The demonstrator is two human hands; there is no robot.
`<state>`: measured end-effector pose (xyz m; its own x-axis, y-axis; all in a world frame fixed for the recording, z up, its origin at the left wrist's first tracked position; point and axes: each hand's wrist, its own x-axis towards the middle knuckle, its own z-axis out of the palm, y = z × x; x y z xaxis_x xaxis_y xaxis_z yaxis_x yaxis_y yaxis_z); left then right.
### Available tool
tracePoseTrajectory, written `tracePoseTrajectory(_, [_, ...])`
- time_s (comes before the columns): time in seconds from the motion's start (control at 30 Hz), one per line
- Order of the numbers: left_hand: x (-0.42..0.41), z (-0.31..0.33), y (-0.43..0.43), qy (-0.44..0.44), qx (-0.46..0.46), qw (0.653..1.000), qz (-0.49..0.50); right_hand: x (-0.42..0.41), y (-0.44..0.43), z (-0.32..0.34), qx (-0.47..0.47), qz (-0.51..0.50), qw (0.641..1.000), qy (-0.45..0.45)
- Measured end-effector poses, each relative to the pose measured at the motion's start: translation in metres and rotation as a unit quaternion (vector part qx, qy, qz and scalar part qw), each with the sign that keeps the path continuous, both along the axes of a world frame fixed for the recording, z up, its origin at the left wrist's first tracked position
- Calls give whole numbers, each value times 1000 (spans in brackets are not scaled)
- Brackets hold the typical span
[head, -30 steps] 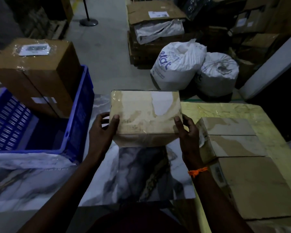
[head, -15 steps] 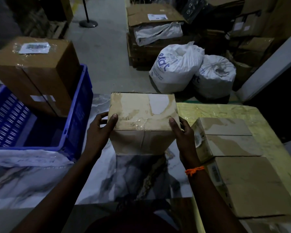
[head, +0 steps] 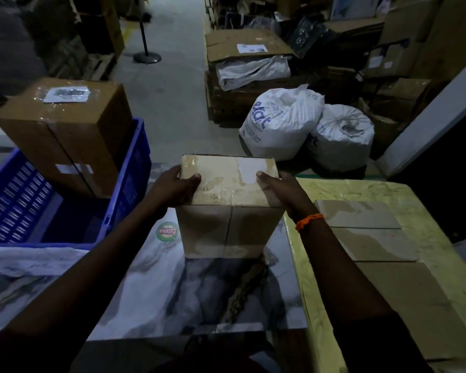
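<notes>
Nearest, a marble-look table top (head: pixel 151 297) is seen, with a round green sticker (head: pixel 167 231) stuck on it. A little farther in, in the middle, a cardboard box (head: pixel 228 230) is stood upright on that top. Whether its bottom is set flat down or lifted a tiny bit cannot be told.

The box is held from both sides. The left hand (head: pixel 170 190) is placed at its left top edge and the right hand (head: pixel 281 190) at its right top edge. Each thumb is laid on the taped top, and the other fingers are bent down over the sides, so the box is squeezed between the two hands. Nothing else is held. An orange thread (head: pixel 309 221) is worn on the right wrist.

The long side of the box seems to be turned across, from left to right, so one hand is met at each short end. The box is kept right in the middle of the grip, and neither hand is nearer.

To the left, a blue crate (head: pixel 135 184) is found just beside the left arm, with a big brown box (head: pixel 65 135) stood in its far part. To the right, flat boxes (head: pixel 366 238) are laid on a yellow sheet (head: pixel 334 189), beside the right arm. Farthest off, two white sacks (head: pixel 280 122) are left on the floor.
</notes>
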<state>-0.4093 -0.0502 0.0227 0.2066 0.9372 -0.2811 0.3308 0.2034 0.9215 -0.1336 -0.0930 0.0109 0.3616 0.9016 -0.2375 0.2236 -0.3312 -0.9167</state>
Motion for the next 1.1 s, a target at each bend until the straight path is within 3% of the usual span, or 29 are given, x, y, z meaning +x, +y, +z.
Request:
tracePoseTrajectory(0.13, [-3,-3,-3,-22,40,999,6,-5,3,0,-1,-49,998,-31])
tracePoseTrajectory(0.27, [-9,-5,-10,-74,73,994,33,-1,-10,-3,57,-105,993,-8])
tracePoseTrajectory(0.43, [-9,-24,-36,-146,35,984,100,-4,-33,-25,62,-152,985,44])
tracePoseTrajectory(0.6, [-23,-59,-62,-96,26,987,128,-17,-70,-56,58,-135,987,64])
tracePoseTrajectory(0.8, [-33,-85,-99,-113,-2,988,101,-14,-117,-78,21,-81,990,117])
tracePoseTrajectory(1.1, [-40,-113,-149,-96,-41,992,76,-28,-156,-109,32,-123,989,78])
